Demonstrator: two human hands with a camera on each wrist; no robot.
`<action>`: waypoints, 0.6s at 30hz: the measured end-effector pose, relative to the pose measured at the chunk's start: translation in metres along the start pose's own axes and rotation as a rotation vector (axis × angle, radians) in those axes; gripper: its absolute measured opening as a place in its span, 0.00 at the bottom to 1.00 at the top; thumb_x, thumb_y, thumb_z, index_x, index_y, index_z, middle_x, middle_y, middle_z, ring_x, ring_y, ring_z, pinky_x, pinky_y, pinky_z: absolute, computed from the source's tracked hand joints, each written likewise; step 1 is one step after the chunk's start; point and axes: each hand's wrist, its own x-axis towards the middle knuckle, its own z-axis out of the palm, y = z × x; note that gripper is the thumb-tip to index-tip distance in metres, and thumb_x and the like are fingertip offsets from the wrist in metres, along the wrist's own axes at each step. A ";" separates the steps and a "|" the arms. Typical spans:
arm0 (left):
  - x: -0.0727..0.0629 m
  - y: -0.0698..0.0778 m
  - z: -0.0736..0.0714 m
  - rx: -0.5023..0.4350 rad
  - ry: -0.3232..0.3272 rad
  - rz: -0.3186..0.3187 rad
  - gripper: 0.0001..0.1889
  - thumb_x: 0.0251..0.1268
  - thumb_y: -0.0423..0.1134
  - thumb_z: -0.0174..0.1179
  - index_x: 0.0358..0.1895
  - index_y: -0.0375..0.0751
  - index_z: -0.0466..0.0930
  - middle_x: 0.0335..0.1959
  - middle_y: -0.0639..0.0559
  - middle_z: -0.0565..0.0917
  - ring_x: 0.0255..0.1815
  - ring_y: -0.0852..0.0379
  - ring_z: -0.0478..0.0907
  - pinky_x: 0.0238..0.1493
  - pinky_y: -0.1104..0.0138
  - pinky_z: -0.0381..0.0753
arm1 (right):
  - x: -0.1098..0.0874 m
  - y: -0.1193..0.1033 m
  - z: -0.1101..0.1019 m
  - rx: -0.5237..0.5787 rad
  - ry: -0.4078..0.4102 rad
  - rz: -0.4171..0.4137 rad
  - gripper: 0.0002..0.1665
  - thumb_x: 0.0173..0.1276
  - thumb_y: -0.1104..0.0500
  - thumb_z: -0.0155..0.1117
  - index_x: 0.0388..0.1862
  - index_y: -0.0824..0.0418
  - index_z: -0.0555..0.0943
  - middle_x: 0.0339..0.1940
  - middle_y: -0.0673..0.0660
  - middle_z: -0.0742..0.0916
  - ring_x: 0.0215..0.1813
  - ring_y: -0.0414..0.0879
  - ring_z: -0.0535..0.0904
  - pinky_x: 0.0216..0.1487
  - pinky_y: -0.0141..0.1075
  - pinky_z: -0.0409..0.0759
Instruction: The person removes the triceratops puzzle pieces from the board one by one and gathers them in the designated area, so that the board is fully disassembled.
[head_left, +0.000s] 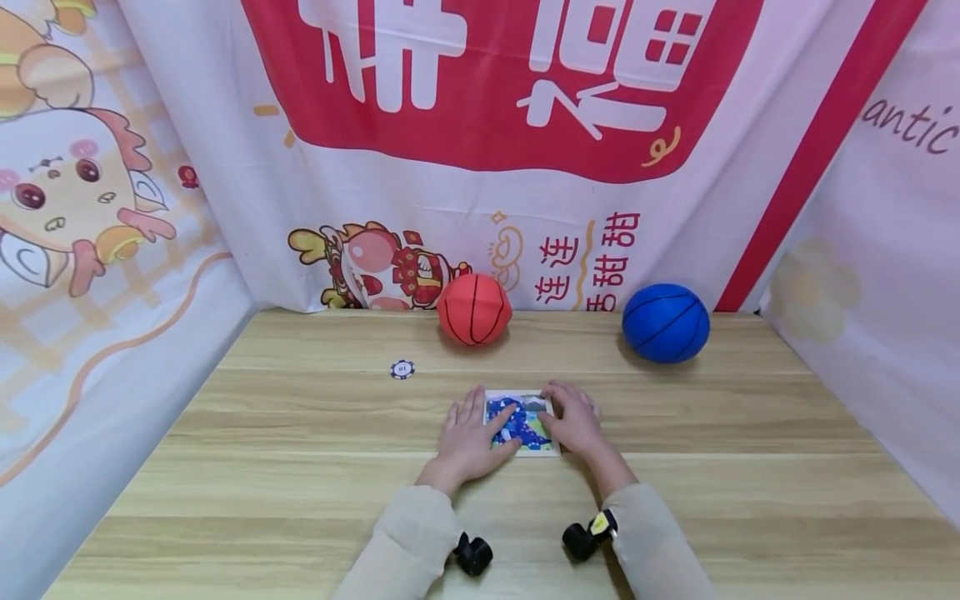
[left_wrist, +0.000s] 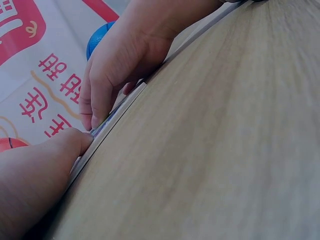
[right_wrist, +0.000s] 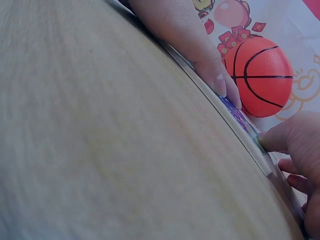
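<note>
A small flat picture board with a pale frame and a blue, spotted animal-like figure lies on the wooden table. My left hand rests over its left side, thumb and index finger stretched across the picture. At the right side is my right hand, its thumb touching the picture and its other fingers beside the frame. In the left wrist view, the left thumb presses near the board's edge. In the right wrist view, the right thumb touches the picture's corner; the other fingers bend outside the frame.
A red ball with black lines stands at the table's back, and a blue ball sits further right. A small round chip lies left of the board. Printed cloth hangs behind the wooden table.
</note>
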 end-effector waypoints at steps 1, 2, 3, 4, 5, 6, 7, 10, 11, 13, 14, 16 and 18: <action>0.000 0.000 0.000 -0.003 -0.002 -0.001 0.32 0.56 0.67 0.34 0.65 0.63 0.51 0.67 0.41 0.37 0.66 0.47 0.31 0.60 0.51 0.32 | 0.000 0.000 0.000 0.003 0.005 0.001 0.16 0.55 0.58 0.60 0.44 0.57 0.74 0.58 0.60 0.70 0.60 0.58 0.57 0.58 0.53 0.42; 0.000 0.000 -0.001 -0.006 -0.004 -0.002 0.32 0.56 0.67 0.34 0.65 0.63 0.51 0.67 0.41 0.37 0.66 0.47 0.31 0.60 0.51 0.32 | 0.000 0.001 0.001 0.007 0.010 0.001 0.16 0.55 0.58 0.60 0.44 0.57 0.74 0.57 0.60 0.70 0.60 0.57 0.58 0.58 0.53 0.42; -0.001 0.001 -0.001 -0.010 -0.004 0.000 0.32 0.56 0.67 0.34 0.65 0.62 0.51 0.67 0.41 0.37 0.66 0.47 0.31 0.60 0.51 0.32 | 0.000 0.001 0.001 0.014 0.018 -0.001 0.17 0.54 0.58 0.61 0.44 0.57 0.74 0.57 0.60 0.71 0.60 0.57 0.58 0.58 0.52 0.42; -0.001 0.001 -0.002 -0.012 -0.005 0.000 0.32 0.56 0.67 0.34 0.65 0.62 0.51 0.67 0.41 0.37 0.66 0.47 0.31 0.60 0.51 0.32 | 0.000 0.001 0.001 0.022 0.026 0.002 0.17 0.54 0.59 0.61 0.45 0.57 0.74 0.57 0.59 0.71 0.59 0.57 0.59 0.58 0.52 0.42; -0.001 0.001 -0.002 -0.014 -0.005 -0.001 0.32 0.56 0.67 0.34 0.65 0.62 0.51 0.67 0.41 0.37 0.66 0.47 0.31 0.60 0.51 0.32 | 0.000 0.001 0.002 0.034 0.037 0.006 0.17 0.54 0.59 0.62 0.45 0.57 0.74 0.56 0.59 0.72 0.59 0.56 0.59 0.58 0.52 0.42; -0.001 0.001 -0.002 -0.015 -0.005 -0.001 0.32 0.56 0.67 0.35 0.65 0.62 0.51 0.67 0.41 0.37 0.66 0.47 0.31 0.60 0.51 0.32 | 0.000 0.001 0.002 0.044 0.052 0.010 0.17 0.54 0.60 0.62 0.44 0.57 0.75 0.55 0.58 0.73 0.58 0.55 0.61 0.58 0.51 0.43; -0.001 0.001 -0.002 -0.017 -0.005 -0.001 0.32 0.56 0.67 0.35 0.65 0.62 0.51 0.67 0.41 0.37 0.66 0.47 0.31 0.60 0.51 0.32 | 0.000 0.002 0.003 0.052 0.067 0.009 0.17 0.53 0.61 0.62 0.44 0.57 0.75 0.54 0.58 0.74 0.57 0.55 0.62 0.58 0.51 0.45; -0.001 0.001 -0.001 -0.015 -0.007 -0.001 0.32 0.56 0.67 0.34 0.65 0.62 0.51 0.67 0.41 0.37 0.66 0.47 0.31 0.60 0.51 0.32 | 0.001 0.002 0.004 0.130 0.113 0.021 0.16 0.53 0.64 0.62 0.43 0.59 0.76 0.47 0.57 0.77 0.50 0.52 0.68 0.56 0.47 0.55; -0.001 0.001 -0.001 -0.014 -0.008 -0.001 0.33 0.56 0.67 0.34 0.65 0.62 0.51 0.67 0.41 0.36 0.66 0.47 0.30 0.60 0.51 0.32 | 0.002 0.002 0.005 0.160 0.128 0.020 0.15 0.53 0.65 0.62 0.42 0.61 0.76 0.44 0.57 0.78 0.48 0.51 0.70 0.54 0.46 0.59; 0.000 0.000 0.000 -0.014 -0.010 -0.002 0.33 0.55 0.68 0.33 0.65 0.63 0.51 0.67 0.42 0.36 0.66 0.47 0.30 0.60 0.52 0.32 | 0.002 0.001 0.005 0.213 0.148 0.017 0.13 0.53 0.68 0.61 0.40 0.63 0.77 0.38 0.57 0.79 0.42 0.50 0.72 0.48 0.43 0.67; 0.000 0.000 0.001 -0.013 -0.010 -0.003 0.33 0.55 0.68 0.33 0.65 0.63 0.50 0.67 0.42 0.36 0.66 0.47 0.30 0.60 0.52 0.32 | 0.002 0.000 0.005 0.246 0.155 0.021 0.13 0.53 0.69 0.60 0.39 0.64 0.77 0.35 0.56 0.79 0.39 0.49 0.73 0.44 0.42 0.70; 0.000 -0.001 0.002 -0.012 -0.012 -0.008 0.33 0.55 0.69 0.33 0.65 0.64 0.50 0.67 0.42 0.35 0.66 0.48 0.30 0.60 0.52 0.31 | 0.002 -0.001 0.005 0.280 0.166 0.012 0.13 0.53 0.70 0.60 0.39 0.65 0.76 0.31 0.55 0.79 0.35 0.48 0.73 0.39 0.40 0.72; 0.000 -0.001 0.002 -0.014 -0.010 -0.010 0.33 0.55 0.69 0.33 0.65 0.64 0.50 0.67 0.42 0.35 0.66 0.48 0.30 0.60 0.52 0.31 | 0.002 -0.001 0.006 0.294 0.171 0.010 0.15 0.52 0.71 0.59 0.41 0.65 0.76 0.28 0.54 0.78 0.32 0.47 0.72 0.35 0.39 0.72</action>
